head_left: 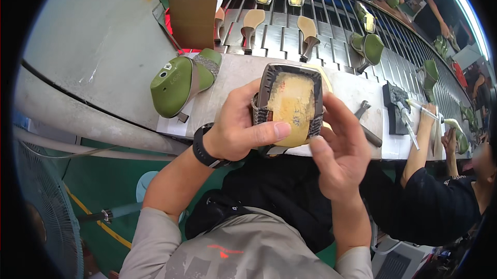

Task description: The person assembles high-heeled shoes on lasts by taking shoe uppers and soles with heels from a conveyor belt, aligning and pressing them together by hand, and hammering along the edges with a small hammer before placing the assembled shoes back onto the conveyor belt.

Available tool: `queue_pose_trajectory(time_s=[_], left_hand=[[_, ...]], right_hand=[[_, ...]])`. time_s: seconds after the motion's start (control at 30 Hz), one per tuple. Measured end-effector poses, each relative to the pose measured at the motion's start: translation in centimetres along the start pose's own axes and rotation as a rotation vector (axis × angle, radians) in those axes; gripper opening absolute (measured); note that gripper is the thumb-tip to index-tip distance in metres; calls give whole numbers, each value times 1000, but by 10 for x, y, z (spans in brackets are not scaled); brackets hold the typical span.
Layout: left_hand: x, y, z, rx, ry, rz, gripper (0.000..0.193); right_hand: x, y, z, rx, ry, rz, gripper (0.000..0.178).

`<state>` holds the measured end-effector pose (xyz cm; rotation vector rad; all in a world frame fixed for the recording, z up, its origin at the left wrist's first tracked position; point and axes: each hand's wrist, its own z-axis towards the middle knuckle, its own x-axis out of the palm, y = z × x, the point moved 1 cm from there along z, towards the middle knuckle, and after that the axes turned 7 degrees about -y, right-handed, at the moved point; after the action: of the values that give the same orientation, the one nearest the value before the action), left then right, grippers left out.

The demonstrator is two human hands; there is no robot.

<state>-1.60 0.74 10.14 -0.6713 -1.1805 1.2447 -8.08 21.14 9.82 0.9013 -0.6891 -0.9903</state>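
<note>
In front of me is a lasted shoe upper point(292, 100), its underside turned up. Dark material is folded in around the rim of a yellowish bottom, and a patch of woven texture shows along the sides. My left hand point(243, 123) grips it from the left, thumb lying across the bottom. At the right edge, the fingers of my right hand point(339, 144) bend around the upper, with the thumb near its lower corner. A green shoe last point(176, 86) with a strap rests on the bench to the left. Behind the held upper, a pale curved piece is partly hidden.
A hammer point(368, 123) and a black block point(396, 108) with brush-like tools lie to the right. Beyond the bench, a slatted conveyor point(279, 30) carries heeled soles point(253, 23) and more shoes. A co-worker's arm point(422, 139) reaches in at right. A fan point(49, 211) stands lower left.
</note>
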Motion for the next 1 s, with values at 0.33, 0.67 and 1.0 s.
queue_pose_trajectory(time_s=[0.33,0.67,1.0], left_hand=[[-16,-32,1,59,-107,15,48],[-36,-34,5,5,79,-29,49],[-42,-33,19,9,162,-33,47]], right_hand=[[18,17,28,-359,304,-214,41],[30,50,67,-488,688,-393,25],[20,33,83,-295,807,-124,22]])
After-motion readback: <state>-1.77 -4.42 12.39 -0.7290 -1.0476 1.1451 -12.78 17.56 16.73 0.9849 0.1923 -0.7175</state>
